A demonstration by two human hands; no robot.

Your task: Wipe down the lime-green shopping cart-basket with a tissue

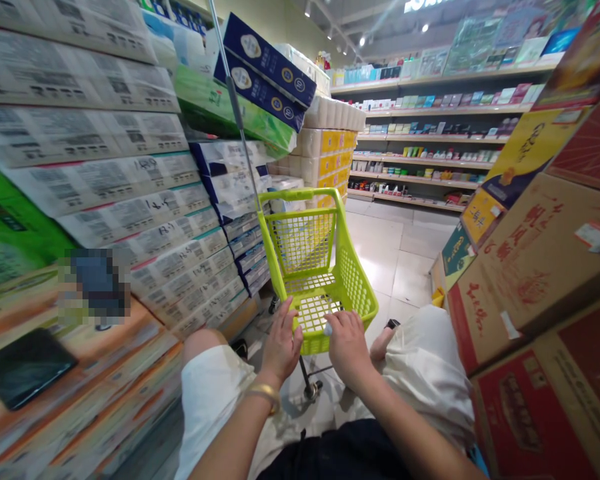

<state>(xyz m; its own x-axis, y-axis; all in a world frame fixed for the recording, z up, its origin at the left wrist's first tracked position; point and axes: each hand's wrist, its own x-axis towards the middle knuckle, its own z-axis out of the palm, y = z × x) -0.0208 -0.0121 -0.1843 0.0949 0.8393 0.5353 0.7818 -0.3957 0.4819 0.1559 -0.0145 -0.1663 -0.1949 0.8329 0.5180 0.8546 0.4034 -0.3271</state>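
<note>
1. Left wall: stacked packs of tissue and paper goods (130,193), running from near left to far; blue boxes (265,70) perched on top, tilted.
2. Right wall: cardboard cartons (530,267), red and brown print, stacked near to far.
3. Far end: store shelves (430,140) stocked with small goods, tiled floor in front.
4. Centre: small lime-green plastic cart (325,280), mesh walls, basket looks empty. A thin metal pole (235,107) rises from its far left corner.
5. Person crouched behind the cart, knees in white shorts either side of it.
6. Left hand (281,343): on the cart's near rim, left corner, fingers curled loosely over the edge, gold bracelet (265,393) at the wrist.
7. Right hand (347,347): at the near rim just right of the left hand, fingers bent, tips touching the rim; a small pale thing shows at the fingertips, can't tell what it is or if it's gripped.
8. Near left: dark phone (25,367) lying flat on an orange pack.
</note>
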